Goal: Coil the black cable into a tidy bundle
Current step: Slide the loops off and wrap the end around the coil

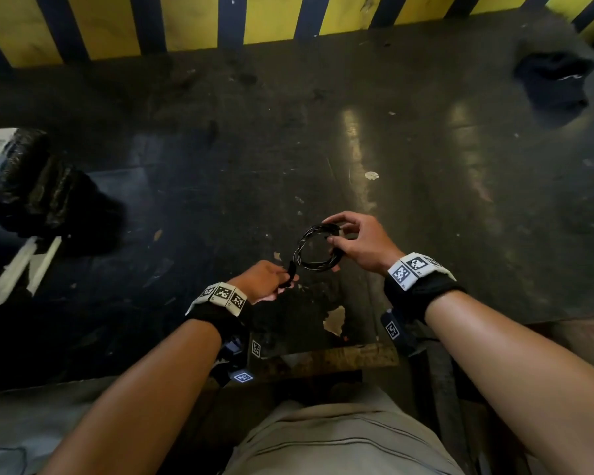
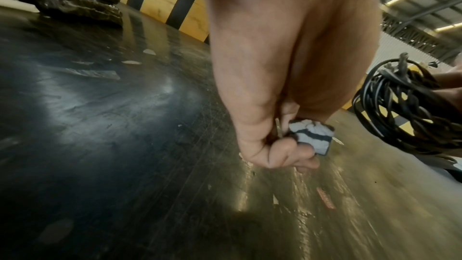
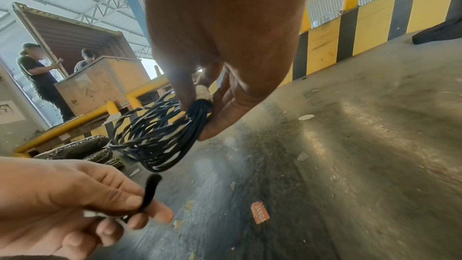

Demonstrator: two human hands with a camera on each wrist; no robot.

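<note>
Black cable (image 1: 318,248), already wound into a round multi-loop coil, hangs in the air above the dark scuffed desk (image 1: 426,159). The right hand (image 1: 360,243) pinches one side of the coil between thumb and fingers, its grip narrow around the gathered strands. The left hand (image 1: 266,281), just beside the coil's lower edge, pinches a short black strap (image 3: 151,191) between thumb and fingertips. Black-wrapped bundles (image 1: 38,180) lie at the desk's far left, well apart.
</note>
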